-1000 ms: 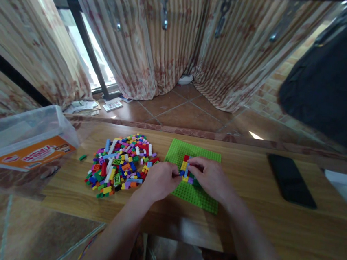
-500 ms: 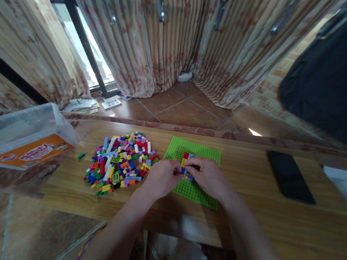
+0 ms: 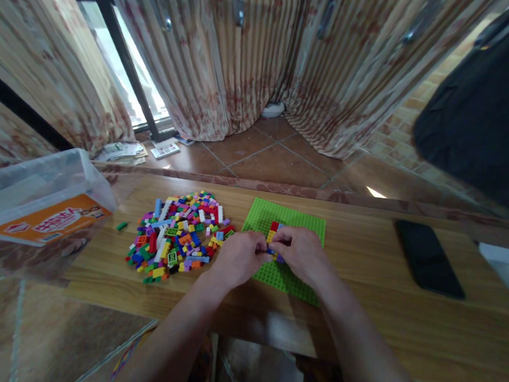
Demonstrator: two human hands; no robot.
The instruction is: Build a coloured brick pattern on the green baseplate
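Note:
A green studded baseplate [image 3: 299,214] lies on the wooden table. On its middle stands a small cluster of toy bricks [image 3: 273,227], with red, yellow, blue and purple showing; my fingers cover much of it. My left hand [image 3: 241,256] reaches in from the left, thumb and forefinger pinched at the cluster's near-left side. From the right, my right hand [image 3: 298,250] curls over the cluster, its fingertips meeting those of the left. Whatever sits between the fingertips is too small and hidden to name. Left of the plate spreads a pile of loose, many-coloured bricks [image 3: 182,238].
A clear plastic bin [image 3: 97,185] with an orange label stands at the table's left end. One green brick [image 3: 121,225] lies apart from the pile. To the right are a black phone [image 3: 429,257] and white paper [image 3: 505,269]. Curtains [image 3: 248,64] hang beyond the table.
Both hands stay over the brick cluster. The fingertips of my two hands have drawn closer together, and the right fingers are more curled. The whole view has shifted slightly.

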